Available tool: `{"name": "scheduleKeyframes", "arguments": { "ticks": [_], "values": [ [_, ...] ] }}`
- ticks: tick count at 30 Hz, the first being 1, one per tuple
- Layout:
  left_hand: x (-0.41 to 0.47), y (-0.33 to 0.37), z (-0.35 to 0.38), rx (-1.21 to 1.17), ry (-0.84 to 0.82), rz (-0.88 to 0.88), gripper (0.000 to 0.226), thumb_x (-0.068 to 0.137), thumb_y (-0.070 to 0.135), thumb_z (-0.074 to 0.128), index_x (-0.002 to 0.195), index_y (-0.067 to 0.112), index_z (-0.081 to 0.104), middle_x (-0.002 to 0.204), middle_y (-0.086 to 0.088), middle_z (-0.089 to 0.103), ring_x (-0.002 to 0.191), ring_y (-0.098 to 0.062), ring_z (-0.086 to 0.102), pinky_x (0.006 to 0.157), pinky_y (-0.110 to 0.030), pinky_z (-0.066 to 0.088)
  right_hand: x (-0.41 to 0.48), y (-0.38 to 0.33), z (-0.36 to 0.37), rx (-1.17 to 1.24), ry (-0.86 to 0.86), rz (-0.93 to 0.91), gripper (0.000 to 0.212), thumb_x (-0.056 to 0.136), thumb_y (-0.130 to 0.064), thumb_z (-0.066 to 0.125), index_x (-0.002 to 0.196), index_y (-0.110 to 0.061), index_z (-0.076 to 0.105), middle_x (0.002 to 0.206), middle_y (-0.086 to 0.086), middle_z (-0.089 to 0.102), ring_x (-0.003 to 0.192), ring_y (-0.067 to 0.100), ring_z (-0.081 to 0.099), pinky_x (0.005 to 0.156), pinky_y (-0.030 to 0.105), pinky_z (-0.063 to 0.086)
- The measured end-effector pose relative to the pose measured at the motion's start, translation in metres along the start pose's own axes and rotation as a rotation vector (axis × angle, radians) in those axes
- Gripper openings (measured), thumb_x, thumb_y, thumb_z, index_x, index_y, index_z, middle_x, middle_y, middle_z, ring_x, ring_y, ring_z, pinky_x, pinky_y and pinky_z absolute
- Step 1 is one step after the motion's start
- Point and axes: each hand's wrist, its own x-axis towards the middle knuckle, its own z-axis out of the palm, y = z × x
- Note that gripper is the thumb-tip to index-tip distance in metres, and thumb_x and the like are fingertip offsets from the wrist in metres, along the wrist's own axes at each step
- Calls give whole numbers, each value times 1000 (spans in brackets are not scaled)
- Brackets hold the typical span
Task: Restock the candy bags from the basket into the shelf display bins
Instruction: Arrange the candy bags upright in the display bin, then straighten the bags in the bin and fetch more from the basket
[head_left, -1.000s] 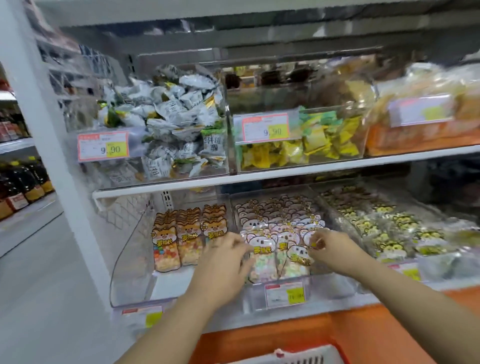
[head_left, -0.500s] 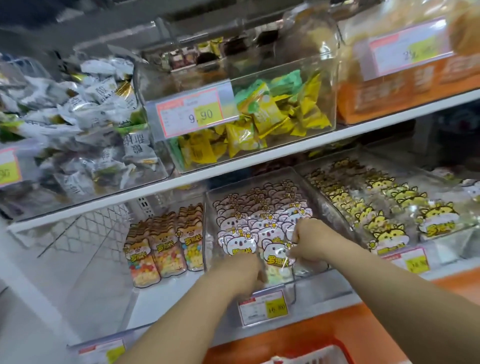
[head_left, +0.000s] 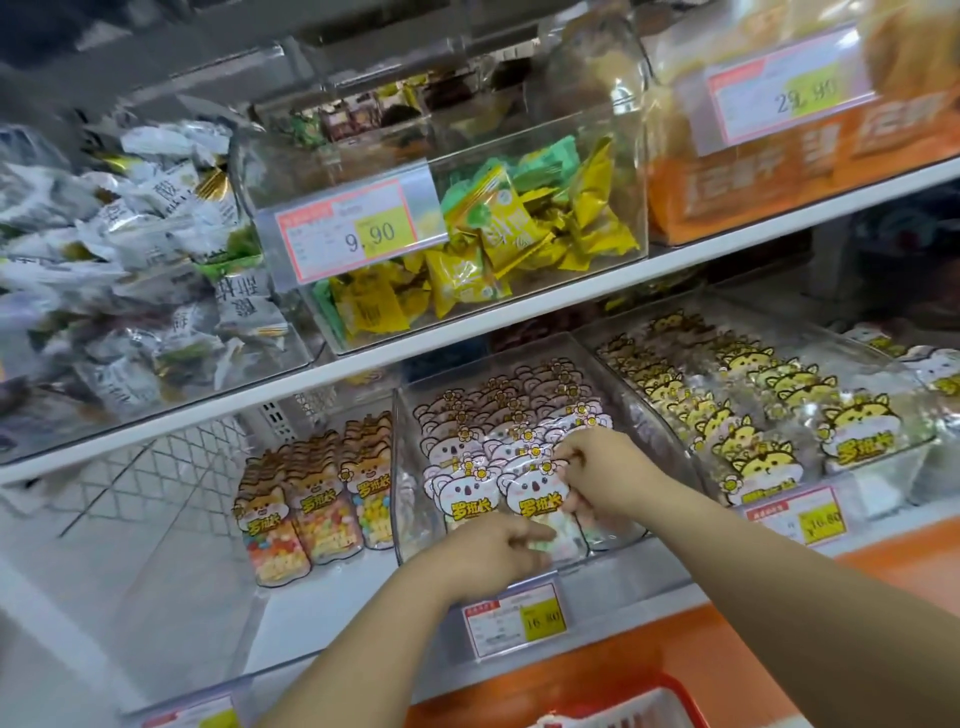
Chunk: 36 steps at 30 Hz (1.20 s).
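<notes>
1. The right hand (head_left: 608, 478) reaches into the middle bin (head_left: 405, 467) on the lower shelf (head_left: 332, 597). Its fingers are curled and pinch the upper right edge of the front bag (head_left: 535, 501).
2. The left hand (head_left: 488, 556) lies at the front lip of the same bin. Its forefinger points right and touches the lower, candy-filled part of the front bag, and the other fingers are bent under. Whether it grips the bag cannot be told.
3. The front bag leans upright at the front right of the bin, face out, beside a matching one on its left. The other koala bags (head_left: 498, 415) stand in rows behind them and fill the bin to its back.
4. The left bin (head_left: 208, 519) holds three short rows of bear bags (head_left: 311, 499) at its back right, with bare floor in front.
5. The right bin (head_left: 883, 447) is packed with cat bags (head_left: 753, 431).
6. A price tag (head_left: 514, 618) hangs below the middle bin, under the left wrist.
7. The basket (head_left: 649, 686), red-rimmed, shows at the bottom edge, below the shelf; its contents are mostly out of view.
8. On the upper shelf (head_left: 467, 340), a clear bin holds yellow sweets (head_left: 483, 249), with white-wrapped sweets (head_left: 156, 249) to the left.
</notes>
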Motion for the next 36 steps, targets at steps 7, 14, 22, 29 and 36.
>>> {"name": "scheduleKeyframes", "arguments": {
  "ticks": [7, 14, 22, 29, 36],
  "values": [
    [4, -2, 3, -11, -16, -33, 46, 98, 41, 60, 143, 31, 54, 152, 9, 47, 135, -11, 46, 110, -23, 35, -12, -2, -5, -435, -291, 84, 19, 97, -10, 45, 91, -7, 62, 98, 19, 59, 95, 32, 60, 73, 28, 44],
    [8, -1, 8, -153, -43, -18, 59, 93, 51, 62, 149, 43, 42, 155, 15, 40, 140, -7, 41, 119, -31, 30, -11, 2, 6, -481, -437, 121, 24, 96, -8, 43, 73, -9, 48, 72, 7, 44, 65, 25, 45, 53, 27, 35],
    [24, -8, 18, -231, 68, -74, 44, 78, 57, 67, 120, 57, 53, 124, 5, 61, 102, -12, 63, 102, -38, 49, -12, 4, 9, -474, -364, 170, 27, 95, -11, 45, 116, -2, 60, 120, 17, 62, 98, 31, 59, 74, 30, 44],
    [15, -4, 14, -171, 25, -77, 53, 85, 56, 63, 136, 51, 48, 138, 9, 55, 124, -13, 54, 109, -36, 43, -17, 3, 4, -438, -360, 181, 38, 100, -24, 48, 131, -2, 49, 132, 16, 55, 116, 31, 57, 89, 33, 48],
    [7, 1, 7, -111, 4, -58, 57, 86, 59, 62, 140, 43, 51, 148, 13, 49, 133, -10, 48, 115, -34, 37, -16, 6, 1, -500, -374, 132, 35, 99, -32, 48, 119, -5, 58, 121, 15, 62, 109, 32, 60, 85, 33, 48]
  ]
}}
